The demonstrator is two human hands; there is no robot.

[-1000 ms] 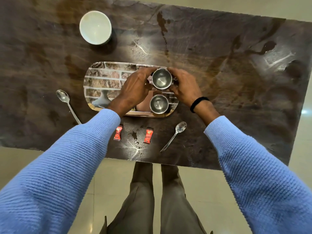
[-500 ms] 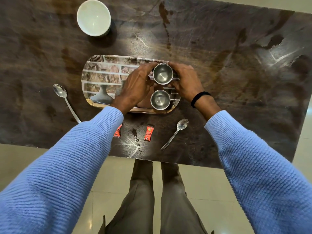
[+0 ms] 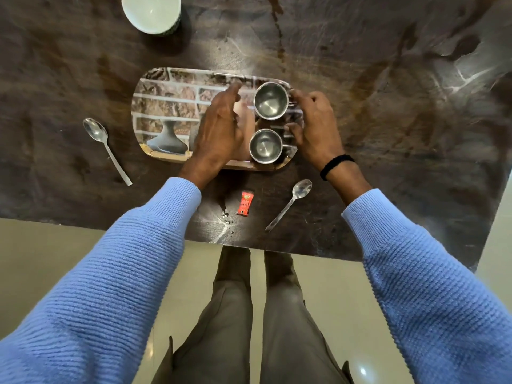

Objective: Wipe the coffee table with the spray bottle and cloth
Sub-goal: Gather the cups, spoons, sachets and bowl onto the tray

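**Coffee table** [image 3: 374, 92]: dark brown stone-look top, glossy, w/ pale veins & rust streaks. It filled the upper frame, near edge twd the person. Small specks sat by the near edge.

**Floor** [image 3: 55, 259]: pale beige glossy tiles, seen below the table edge & at far rt.

**Tray** [image 3: 166, 106]: oblong, brick print, lay mid-table.

**Steel cups, qty 2**: far cup [image 3: 270, 101] & near cup [image 3: 264, 146] stood upright on the tray's rt end.

**Left hand** [image 3: 219, 126]: was over the tray, just left of the cups. Fingers nearly straight, held nothing.

**Right hand** [image 3: 315, 126]: was at the tray's rt end, fingers curled, forefinger at the far cup's handle. Whether it gripped couldn't be told.

**Misc. on table**:
- white bowl [image 3: 151, 12], far left
- left spoon [image 3: 102, 145]
- right spoon [image 3: 293, 200]
- red sachet [image 3: 245, 203], near edge
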